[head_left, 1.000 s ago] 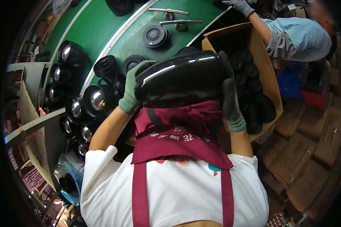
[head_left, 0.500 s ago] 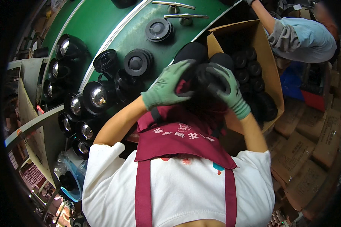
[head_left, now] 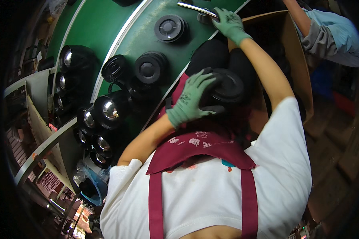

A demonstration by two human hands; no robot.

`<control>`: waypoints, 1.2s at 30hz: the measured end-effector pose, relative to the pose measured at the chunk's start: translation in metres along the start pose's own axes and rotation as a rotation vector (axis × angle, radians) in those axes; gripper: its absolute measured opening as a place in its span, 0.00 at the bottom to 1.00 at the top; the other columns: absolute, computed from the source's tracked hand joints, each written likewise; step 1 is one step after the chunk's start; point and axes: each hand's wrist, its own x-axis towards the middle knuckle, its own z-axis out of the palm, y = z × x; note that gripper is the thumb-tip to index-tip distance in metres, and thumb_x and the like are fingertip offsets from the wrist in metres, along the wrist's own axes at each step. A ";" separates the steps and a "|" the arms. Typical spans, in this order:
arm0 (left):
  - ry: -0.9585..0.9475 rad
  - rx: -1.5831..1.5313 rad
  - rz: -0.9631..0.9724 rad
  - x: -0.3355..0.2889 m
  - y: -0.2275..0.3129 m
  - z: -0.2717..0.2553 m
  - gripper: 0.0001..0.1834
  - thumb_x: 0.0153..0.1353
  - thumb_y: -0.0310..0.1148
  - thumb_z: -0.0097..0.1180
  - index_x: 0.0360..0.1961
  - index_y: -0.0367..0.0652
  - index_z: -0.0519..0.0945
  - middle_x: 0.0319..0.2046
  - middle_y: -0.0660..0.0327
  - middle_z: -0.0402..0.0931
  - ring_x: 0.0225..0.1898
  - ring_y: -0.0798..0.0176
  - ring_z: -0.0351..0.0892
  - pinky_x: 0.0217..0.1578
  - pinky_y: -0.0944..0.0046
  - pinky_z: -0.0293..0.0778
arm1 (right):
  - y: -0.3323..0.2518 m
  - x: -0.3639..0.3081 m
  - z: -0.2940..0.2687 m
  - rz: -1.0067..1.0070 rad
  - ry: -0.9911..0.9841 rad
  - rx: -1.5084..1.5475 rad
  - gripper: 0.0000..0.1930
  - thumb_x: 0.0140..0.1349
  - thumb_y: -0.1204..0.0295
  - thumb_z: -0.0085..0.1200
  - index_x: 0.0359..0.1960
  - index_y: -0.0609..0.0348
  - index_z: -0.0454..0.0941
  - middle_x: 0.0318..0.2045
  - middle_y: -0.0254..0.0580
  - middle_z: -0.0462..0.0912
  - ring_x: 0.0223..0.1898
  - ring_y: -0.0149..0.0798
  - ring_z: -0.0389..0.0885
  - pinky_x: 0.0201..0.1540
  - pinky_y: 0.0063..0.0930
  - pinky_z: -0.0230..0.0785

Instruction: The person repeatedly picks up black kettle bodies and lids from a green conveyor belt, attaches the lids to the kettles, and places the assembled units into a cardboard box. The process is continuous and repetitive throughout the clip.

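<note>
While the left hand [head_left: 189,99] stays clamped on a black round lid [head_left: 225,85] just off the green worktop's [head_left: 107,24] near edge, the right hand [head_left: 229,24] closes on a metal handle [head_left: 195,8] at its far edge, other lids [head_left: 169,28] lying unhandled between.

Both hands wear green gloves: the left hand [head_left: 191,99], at the picture's centre, rests on a glossy black lid [head_left: 223,85], while the right hand [head_left: 228,23], at 12 o'clock, touches a silvery metal handle [head_left: 195,8]. The table [head_left: 103,24] is green with a pale stripe. At 9 o'clock stand black pots [head_left: 107,109] with chrome highlights. A maroon apron [head_left: 199,147] covers a white shirt [head_left: 275,175]; the cardboard box [head_left: 295,51] at 2 o'clock is brown.
</note>
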 end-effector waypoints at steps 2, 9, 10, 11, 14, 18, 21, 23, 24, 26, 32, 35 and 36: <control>0.098 -0.104 0.051 0.003 -0.012 -0.013 0.46 0.43 0.38 0.74 0.64 0.39 0.66 0.62 0.53 0.67 0.65 0.45 0.63 0.66 0.49 0.58 | 0.003 -0.057 -0.060 0.068 -0.055 0.420 0.27 0.61 0.54 0.55 0.60 0.47 0.72 0.50 0.45 0.81 0.52 0.46 0.79 0.54 0.38 0.70; -0.019 0.277 0.207 0.102 0.025 -0.040 0.25 0.56 0.37 0.61 0.57 0.45 0.76 0.51 0.53 0.77 0.52 0.48 0.77 0.55 0.52 0.69 | -0.013 -0.183 -0.174 0.061 -0.392 0.625 0.23 0.58 0.71 0.58 0.57 0.60 0.75 0.49 0.48 0.82 0.51 0.49 0.81 0.56 0.35 0.72; -0.269 0.343 0.027 0.109 0.025 -0.033 0.23 0.59 0.41 0.58 0.55 0.45 0.77 0.49 0.54 0.78 0.49 0.49 0.78 0.52 0.53 0.71 | -0.018 -0.185 -0.177 0.031 -0.329 0.696 0.24 0.56 0.68 0.60 0.57 0.54 0.76 0.50 0.48 0.80 0.52 0.52 0.79 0.57 0.39 0.70; -0.513 0.410 -0.159 0.113 0.027 -0.028 0.22 0.61 0.45 0.56 0.53 0.45 0.78 0.47 0.54 0.79 0.47 0.49 0.80 0.49 0.54 0.73 | -0.015 -0.187 -0.173 -0.062 -0.288 0.567 0.25 0.55 0.67 0.60 0.56 0.53 0.76 0.50 0.47 0.80 0.52 0.52 0.78 0.57 0.39 0.70; -0.210 0.626 -0.083 0.082 0.050 -0.006 0.16 0.62 0.46 0.54 0.43 0.46 0.78 0.33 0.56 0.78 0.35 0.52 0.80 0.35 0.56 0.74 | 0.009 -0.182 -0.131 -0.255 -0.195 0.295 0.27 0.49 0.64 0.62 0.55 0.47 0.76 0.51 0.44 0.78 0.51 0.51 0.75 0.57 0.44 0.67; -0.095 0.397 0.214 0.090 0.001 -0.019 0.10 0.58 0.41 0.57 0.35 0.47 0.80 0.29 0.54 0.75 0.30 0.46 0.76 0.32 0.50 0.70 | -0.025 -0.190 -0.152 -0.141 -0.146 0.370 0.27 0.51 0.66 0.61 0.56 0.53 0.76 0.46 0.50 0.80 0.48 0.55 0.77 0.54 0.47 0.68; -0.318 0.316 0.038 0.090 0.008 -0.027 0.16 0.61 0.46 0.56 0.46 0.52 0.81 0.35 0.58 0.79 0.37 0.49 0.80 0.38 0.52 0.75 | -0.028 -0.195 -0.162 -0.177 -0.115 0.606 0.25 0.55 0.63 0.61 0.55 0.59 0.77 0.43 0.45 0.82 0.45 0.48 0.81 0.51 0.38 0.72; -0.387 0.391 -0.070 0.089 0.027 -0.025 0.19 0.61 0.48 0.54 0.47 0.51 0.81 0.36 0.58 0.79 0.40 0.50 0.80 0.42 0.52 0.74 | -0.006 -0.180 -0.143 0.145 -0.133 1.520 0.18 0.62 0.66 0.56 0.51 0.63 0.79 0.43 0.38 0.83 0.45 0.39 0.81 0.52 0.34 0.72; -0.379 0.394 -0.029 0.093 0.028 -0.028 0.19 0.61 0.49 0.53 0.47 0.50 0.81 0.37 0.58 0.80 0.41 0.51 0.80 0.44 0.51 0.73 | 0.003 -0.174 -0.139 0.464 -0.099 1.854 0.16 0.66 0.67 0.52 0.48 0.66 0.80 0.40 0.33 0.84 0.45 0.33 0.80 0.52 0.30 0.71; -0.383 0.388 0.037 0.096 0.018 -0.027 0.20 0.62 0.50 0.52 0.48 0.50 0.81 0.38 0.58 0.80 0.43 0.51 0.79 0.47 0.51 0.72 | 0.004 -0.194 -0.109 0.341 -0.230 1.859 0.16 0.64 0.65 0.53 0.47 0.62 0.81 0.38 0.33 0.85 0.44 0.34 0.80 0.53 0.32 0.70; -0.280 -0.179 0.233 0.141 -0.056 0.037 0.20 0.66 0.35 0.48 0.57 0.39 0.74 0.57 0.48 0.72 0.60 0.47 0.69 0.63 0.53 0.61 | -0.148 -0.186 -0.180 -0.485 -0.317 0.826 0.17 0.53 0.64 0.59 0.45 0.52 0.82 0.32 0.40 0.82 0.40 0.46 0.79 0.52 0.38 0.67; -0.181 -0.179 0.135 0.153 -0.054 0.076 0.26 0.66 0.36 0.51 0.65 0.45 0.67 0.59 0.50 0.69 0.60 0.46 0.67 0.63 0.52 0.60 | -0.149 -0.170 -0.195 -0.406 -0.139 1.042 0.19 0.54 0.65 0.59 0.49 0.51 0.81 0.39 0.45 0.82 0.44 0.47 0.79 0.52 0.39 0.67; -0.105 -0.051 -0.028 0.152 -0.052 0.071 0.29 0.65 0.37 0.53 0.67 0.45 0.65 0.60 0.49 0.67 0.61 0.45 0.66 0.63 0.52 0.59 | -0.129 -0.179 -0.176 -0.219 -0.244 1.377 0.20 0.57 0.66 0.58 0.52 0.55 0.78 0.44 0.43 0.81 0.48 0.44 0.79 0.57 0.38 0.67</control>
